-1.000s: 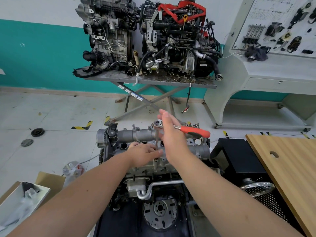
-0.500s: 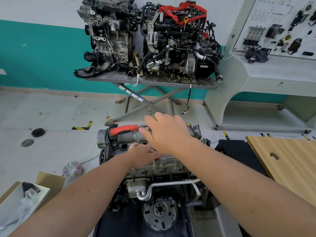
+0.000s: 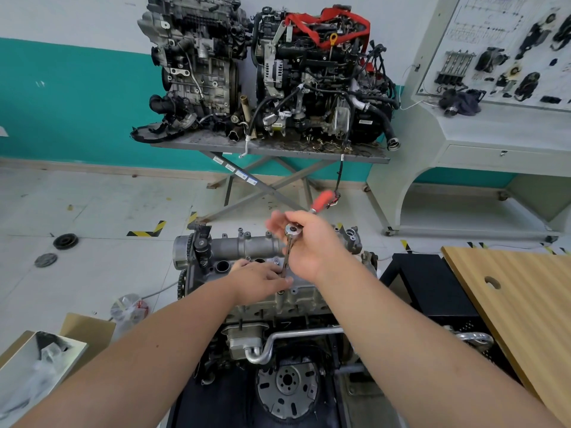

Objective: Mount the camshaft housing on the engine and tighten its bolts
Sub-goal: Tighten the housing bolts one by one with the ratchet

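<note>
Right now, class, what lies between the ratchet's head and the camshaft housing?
In the head view, the ratchet's head joins the camshaft housing through a slim metal extension bar, steadied low down by the left hand.

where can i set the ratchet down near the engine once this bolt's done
The wooden tabletop at right looks bare apart from its round hole. Bare floor lies left of the engine, between the striped tape and two dark discs. It is crowded on the camshaft housing, where both hands work, and on the far engine table.
</note>
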A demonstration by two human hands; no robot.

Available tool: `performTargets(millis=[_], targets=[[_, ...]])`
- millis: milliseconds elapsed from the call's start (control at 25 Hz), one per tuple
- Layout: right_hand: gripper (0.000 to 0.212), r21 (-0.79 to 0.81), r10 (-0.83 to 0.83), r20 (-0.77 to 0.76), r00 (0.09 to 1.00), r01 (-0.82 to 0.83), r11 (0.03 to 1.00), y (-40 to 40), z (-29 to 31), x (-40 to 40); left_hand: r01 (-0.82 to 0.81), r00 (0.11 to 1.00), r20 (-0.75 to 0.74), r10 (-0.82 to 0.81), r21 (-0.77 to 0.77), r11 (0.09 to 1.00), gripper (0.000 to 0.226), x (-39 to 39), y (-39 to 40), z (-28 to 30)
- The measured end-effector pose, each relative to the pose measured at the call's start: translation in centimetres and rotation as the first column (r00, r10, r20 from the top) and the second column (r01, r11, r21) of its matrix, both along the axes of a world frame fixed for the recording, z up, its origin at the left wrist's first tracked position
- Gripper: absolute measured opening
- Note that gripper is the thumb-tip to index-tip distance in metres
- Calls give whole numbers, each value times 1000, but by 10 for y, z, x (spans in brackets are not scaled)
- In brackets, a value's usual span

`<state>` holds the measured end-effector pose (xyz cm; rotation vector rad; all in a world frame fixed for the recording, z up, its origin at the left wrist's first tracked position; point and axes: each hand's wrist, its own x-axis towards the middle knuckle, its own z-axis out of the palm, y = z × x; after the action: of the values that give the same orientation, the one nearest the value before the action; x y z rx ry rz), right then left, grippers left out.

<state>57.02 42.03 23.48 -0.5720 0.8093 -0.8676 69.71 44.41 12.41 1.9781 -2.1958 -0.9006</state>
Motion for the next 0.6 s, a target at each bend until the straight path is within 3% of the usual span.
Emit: performTargets(millis=[80,120,200,240,280,320,360,400,440,520,600], targets=[[10,44,-144,165,976,139,989,0,-11,1,3,1000,1,-3,-6,1000,52,1,-2,-1],[9,-52,-151,136,979,159,986,3,-17,1,8,1000,3,-8,-7,1000,51,1,-2,-1],[13,-435,-131,-183,974,39,899,12,-30,-3,-13,999,-31,12,-33,999,48,0,0,-2],[21,-623,-186,-350,918,-80,778,19,-37,-4,-42,997,-66,40,-40,998,44,0,0,-2],[26,-785,-318,-425,847,-170,595,21,-44,-5,-86,992,-95,83,-32,996,39,1,-1,0],[29,-898,-486,-406,774,-239,369,19,-51,-7,-113,986,-128,110,-16,993,34,2,0,-1],[27,-935,-615,-341,711,-327,140,15,-55,-8,-154,983,-103,151,-18,988,31,2,-1,-4],[24,-909,-698,-285,656,-417,-21,11,-55,-9,-157,986,-65,156,-22,987,31,2,1,-2],[23,-860,-750,-259,608,-499,-107,8,-52,-10,-142,988,-62,140,-28,989,36,2,1,-3],[24,-739,-822,-279,497,-658,-147,2,-42,-12,-99,989,-122,87,-98,990,35,2,1,-6],[15,-590,-863,-359,355,-803,-85,1,-26,-12,-33,999,-41,30,-91,995,29,1,-1,-5]])
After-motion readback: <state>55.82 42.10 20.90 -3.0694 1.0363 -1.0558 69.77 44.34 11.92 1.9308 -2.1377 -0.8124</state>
